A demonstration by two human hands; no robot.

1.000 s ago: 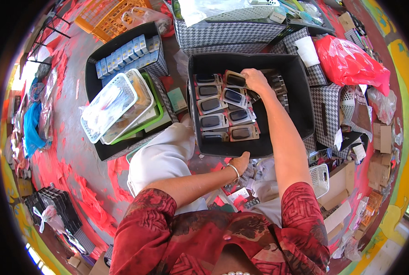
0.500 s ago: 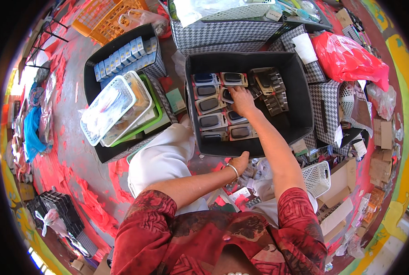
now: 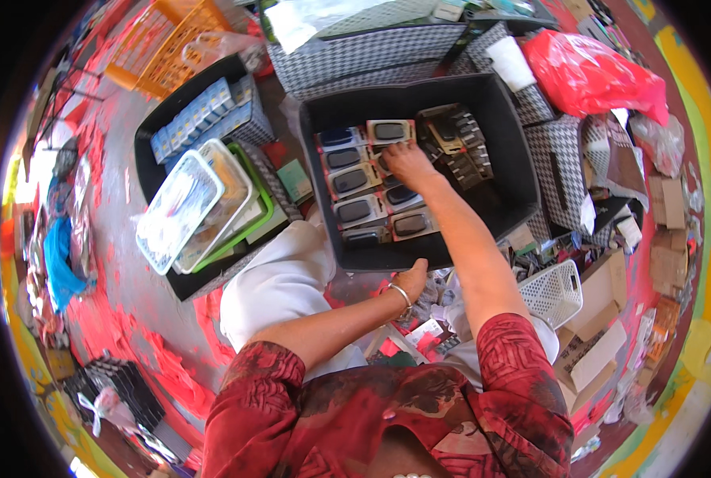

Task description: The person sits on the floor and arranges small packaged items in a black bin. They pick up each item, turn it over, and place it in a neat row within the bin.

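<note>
A deep black storage box (image 3: 522, 171) stands in front of me, its outside patterned in houndstooth. Inside, at its left, card-backed blister packs (image 3: 354, 209), each with a dark rounded oblong item, lie in rows. More dark packs (image 3: 468, 147) are stacked in its far right part. My right hand (image 3: 409, 166) reaches in, its bent fingers closed over a blister pack that they largely cover. At the near wall, my left hand (image 3: 411, 283) grips the box with the thumb up at the rim; its other fingers are mostly hidden.
Left of the box stands another black box (image 3: 144, 151) with small blue cartons (image 3: 200, 119) and stacked plastic baskets (image 3: 182, 211). An orange crate (image 3: 160, 52) lies beyond. To the right are a red plastic bag (image 3: 594, 76), a white basket (image 3: 553, 295) and an open carton (image 3: 598, 350).
The whole view has shifted slightly, so the box sits a little farther left in it. My right hand stays at the same packs, and my left hand keeps its place at the near wall.
</note>
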